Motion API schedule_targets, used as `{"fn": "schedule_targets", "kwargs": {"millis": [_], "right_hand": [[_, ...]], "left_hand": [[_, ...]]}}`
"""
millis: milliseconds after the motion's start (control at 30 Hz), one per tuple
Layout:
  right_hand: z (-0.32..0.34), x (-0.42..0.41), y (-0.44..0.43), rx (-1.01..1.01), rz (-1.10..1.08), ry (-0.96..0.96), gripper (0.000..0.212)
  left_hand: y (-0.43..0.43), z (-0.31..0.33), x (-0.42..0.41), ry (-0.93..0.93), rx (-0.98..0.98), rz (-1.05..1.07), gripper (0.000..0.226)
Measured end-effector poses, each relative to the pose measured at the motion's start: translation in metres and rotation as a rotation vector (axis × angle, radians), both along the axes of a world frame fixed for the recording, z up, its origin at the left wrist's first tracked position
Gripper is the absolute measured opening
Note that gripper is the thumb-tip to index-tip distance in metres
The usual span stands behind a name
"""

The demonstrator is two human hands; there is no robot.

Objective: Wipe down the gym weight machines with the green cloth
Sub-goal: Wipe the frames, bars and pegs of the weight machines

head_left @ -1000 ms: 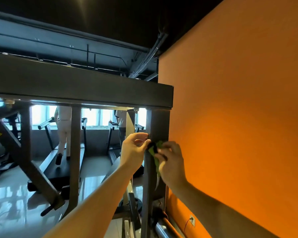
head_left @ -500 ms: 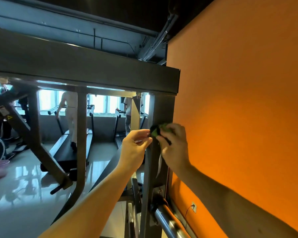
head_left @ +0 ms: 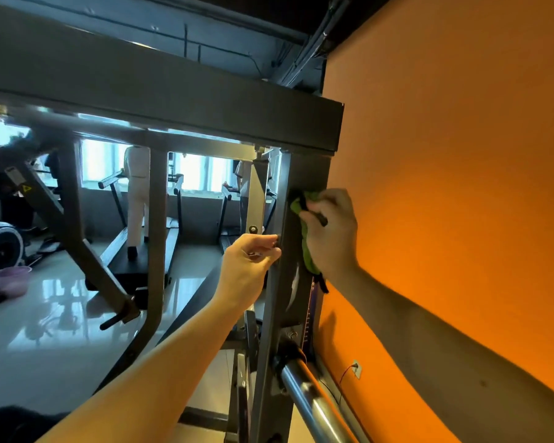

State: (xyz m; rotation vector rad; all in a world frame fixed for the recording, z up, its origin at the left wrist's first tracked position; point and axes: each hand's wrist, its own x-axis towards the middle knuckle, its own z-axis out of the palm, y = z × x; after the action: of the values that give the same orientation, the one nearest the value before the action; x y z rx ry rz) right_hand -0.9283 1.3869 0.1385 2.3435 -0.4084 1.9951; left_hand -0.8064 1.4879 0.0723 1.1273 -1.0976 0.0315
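Against the grey upright post (head_left: 304, 174) of the weight machine, just under its top crossbeam (head_left: 179, 100), my right hand (head_left: 331, 231) presses the green cloth (head_left: 306, 231). My right fingers (head_left: 314, 215) are curled shut around the bunched upper part of the cloth, holding it flat to the post's face, while a loose tail of it hangs down along the post below my palm. My left hand (head_left: 248, 270) sits just beside, lower on the post's left edge, its fingers bent and drawn together with the tips touching the metal; whether they pinch anything I cannot tell. Next to my right forearm stands the orange wall (head_left: 445, 155). Below my hands a shiny steel bar (head_left: 311, 401) juts out from the post. Well beyond the frame, treadmills (head_left: 147, 247) line the bright windows on a glossy floor (head_left: 45, 340).
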Motion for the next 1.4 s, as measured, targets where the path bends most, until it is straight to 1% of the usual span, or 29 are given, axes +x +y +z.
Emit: {"fn": "schedule_targets", "kwargs": {"millis": [33,100,167,200,267,333,400,467,533,633,700,733,800,867,900,1000,1067,1133,1233,1300,1367,1400], "right_hand": [[-0.023,-0.002,-0.002,0.018,0.002,0.021,0.007],[-0.082,-0.01,-0.008,0.064,0.085,0.087,0.015],[-0.128,-0.023,-0.004,0.053,0.085,0.227,0.026],[-0.139,-0.027,-0.004,0.073,0.095,0.271,0.029],[-0.125,-0.027,-0.001,0.151,0.125,0.279,0.026],[-0.084,-0.019,0.005,0.169,0.149,0.192,0.018],[-0.039,-0.01,0.006,0.161,0.121,0.079,0.015],[-0.017,-0.006,0.001,0.102,0.137,0.025,0.012],[-0.032,-0.008,-0.003,0.067,0.141,0.043,0.011],[-0.098,-0.017,-0.007,0.05,0.141,0.146,0.019],[-0.137,-0.026,-0.007,0.049,0.18,0.223,0.016],[-0.145,-0.028,-0.008,0.057,0.206,0.243,0.014],[-0.139,-0.031,-0.012,0.056,0.209,0.288,0.014],[-0.111,-0.029,-0.013,0.041,0.165,0.298,0.014],[-0.092,-0.025,-0.012,0.038,0.143,0.24,0.015],[-0.026,-0.011,-0.01,0.035,0.125,-0.045,0.014],[-0.007,-0.003,-0.009,0.03,0.153,-0.111,0.013],[-0.015,-0.001,-0.012,-0.02,0.164,-0.109,0.014],[-0.052,-0.005,-0.012,-0.093,0.239,-0.059,0.009],[-0.09,-0.012,-0.008,-0.078,0.262,0.056,0.012],[-0.133,-0.022,-0.006,-0.005,0.214,0.209,0.009],[-0.151,-0.028,-0.007,0.037,0.188,0.269,0.013]], "left_hand": [[0.0,-0.002,-0.001,0.008,-0.008,0.002,0.022],[0.0,-0.009,-0.004,0.012,-0.002,0.021,0.021],[0.001,-0.017,-0.006,0.019,0.026,0.043,0.022],[0.003,-0.02,-0.007,0.024,0.038,0.048,0.022],[0.004,-0.024,-0.01,0.039,0.051,0.041,0.021],[0.005,-0.028,-0.011,0.057,0.053,0.022,0.02],[0.005,-0.031,-0.011,0.058,0.056,0.023,0.018],[0.003,-0.034,-0.009,0.063,0.059,0.033,0.016],[0.002,-0.038,-0.008,0.065,0.043,0.024,0.015],[0.003,-0.045,-0.011,0.039,0.042,0.048,0.014],[0.003,-0.05,-0.012,0.05,0.042,0.045,0.014],[0.004,-0.051,-0.012,0.055,0.044,0.047,0.014],[0.004,-0.051,-0.013,0.066,0.057,0.051,0.014],[0.002,-0.052,-0.013,0.07,0.056,0.05,0.013],[0.002,-0.053,-0.013,0.073,0.057,0.055,0.013],[-0.001,-0.056,-0.012,0.085,0.044,0.072,0.014],[0.0,-0.058,-0.011,0.074,0.046,0.077,0.015],[0.0,-0.061,-0.01,0.062,0.05,0.076,0.015],[0.0,-0.066,-0.009,0.059,0.063,0.081,0.012],[0.001,-0.072,-0.01,0.068,0.074,0.08,0.012],[0.002,-0.076,-0.011,0.084,0.091,0.078,0.014],[0.002,-0.078,-0.014,0.091,0.1,0.082,0.015]]}}
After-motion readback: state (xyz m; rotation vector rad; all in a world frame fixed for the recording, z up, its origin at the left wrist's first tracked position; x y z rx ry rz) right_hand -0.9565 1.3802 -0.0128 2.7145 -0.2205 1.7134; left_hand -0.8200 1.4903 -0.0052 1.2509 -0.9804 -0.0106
